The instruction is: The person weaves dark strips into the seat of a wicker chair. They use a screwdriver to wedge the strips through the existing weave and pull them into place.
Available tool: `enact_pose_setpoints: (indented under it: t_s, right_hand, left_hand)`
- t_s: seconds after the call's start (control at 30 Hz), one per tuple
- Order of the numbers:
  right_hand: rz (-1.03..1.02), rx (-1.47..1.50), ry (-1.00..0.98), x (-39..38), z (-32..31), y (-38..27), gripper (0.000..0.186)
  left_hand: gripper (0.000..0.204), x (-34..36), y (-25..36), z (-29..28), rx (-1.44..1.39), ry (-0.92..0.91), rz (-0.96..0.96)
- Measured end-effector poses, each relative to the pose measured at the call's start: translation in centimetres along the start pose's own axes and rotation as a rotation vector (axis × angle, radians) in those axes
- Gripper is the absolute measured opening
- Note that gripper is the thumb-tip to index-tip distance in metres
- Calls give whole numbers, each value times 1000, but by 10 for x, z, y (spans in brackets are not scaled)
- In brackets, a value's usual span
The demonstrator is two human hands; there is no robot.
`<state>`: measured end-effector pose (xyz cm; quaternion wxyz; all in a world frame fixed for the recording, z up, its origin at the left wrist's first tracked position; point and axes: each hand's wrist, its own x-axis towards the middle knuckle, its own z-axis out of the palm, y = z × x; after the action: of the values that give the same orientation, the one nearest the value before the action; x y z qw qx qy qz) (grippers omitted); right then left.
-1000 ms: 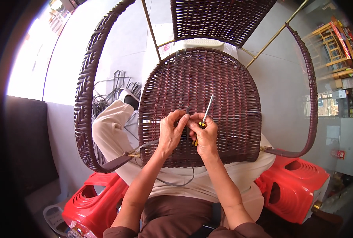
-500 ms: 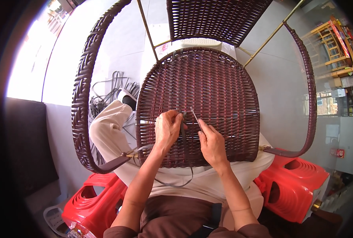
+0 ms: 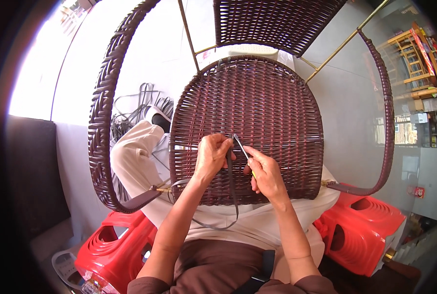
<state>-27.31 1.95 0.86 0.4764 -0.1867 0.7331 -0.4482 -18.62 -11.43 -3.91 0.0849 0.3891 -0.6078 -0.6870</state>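
In front of me a dark brown and reddish woven chair seat (image 3: 257,98) rests over my lap. My left hand (image 3: 210,156) lies on its middle, thumb and fingers pinching a flat dark weaving strip (image 3: 231,181). From there the strip hangs toward me and loops over the front edge. My right hand (image 3: 268,177) grips a flat-tipped screwdriver (image 3: 241,147) with a bit of yellow handle showing. Its metal tip touches or nearly touches the weave beside my left fingertips. Most of the handle is hidden in my palm.
Thick woven armrests (image 3: 101,108) curve round both sides, and a woven backrest (image 3: 272,22) stands at the far end with brass-coloured rods. A heap of loose strips (image 3: 140,105) lies on the floor at left. Red plastic stools (image 3: 113,250) flank me; wooden frames (image 3: 414,63) stand far right.
The screwdriver's tip has come left, close to my left fingertips, and its yellow handle now shows. My right hand has shifted slightly. The left still pinches the strip.
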Motion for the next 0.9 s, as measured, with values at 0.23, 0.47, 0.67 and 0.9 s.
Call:
enact_pose_setpoints:
  t_s: [0.23,0.47,0.67,0.9]
  right_hand:
    - [-27,-118,6,3,-2,-1,34]
    - [-508,-248,293,13,18,38,37]
    - [-533,-422,409,11,27,35,35]
    - [-575,-431,481,12,31,44,32]
  left_hand:
    - [22,0,-1,-2,32,7,-22]
    - [26,3,1,-1,170,31,43]
    - [29,6,-4,0,148,71,32]
    - [30,6,1,-2,115,73,-27]
